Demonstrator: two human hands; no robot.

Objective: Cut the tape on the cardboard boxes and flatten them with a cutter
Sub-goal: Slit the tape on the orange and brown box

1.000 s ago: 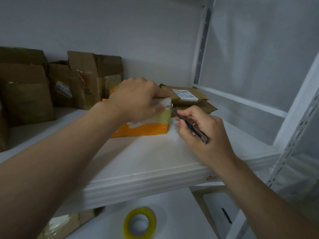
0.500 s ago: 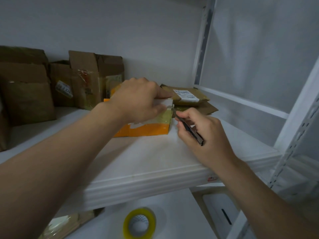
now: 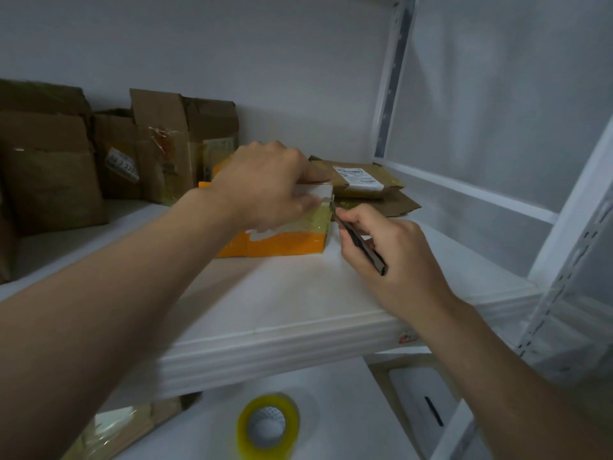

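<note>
Holds the orange box [image 3: 285, 244] down on the white shelf [image 3: 298, 303] with the left hand [image 3: 268, 184], fingers curled over its top, thumb on the taped near side. Pinches the cutter [image 3: 361, 244] in the right hand [image 3: 394, 260] — blade tip at the box's upper right corner. Behind: upright brown cardboard boxes [image 3: 159, 147], flattened parcels [image 3: 361, 177]. Below — a yellow tape roll [image 3: 268, 426].
</note>
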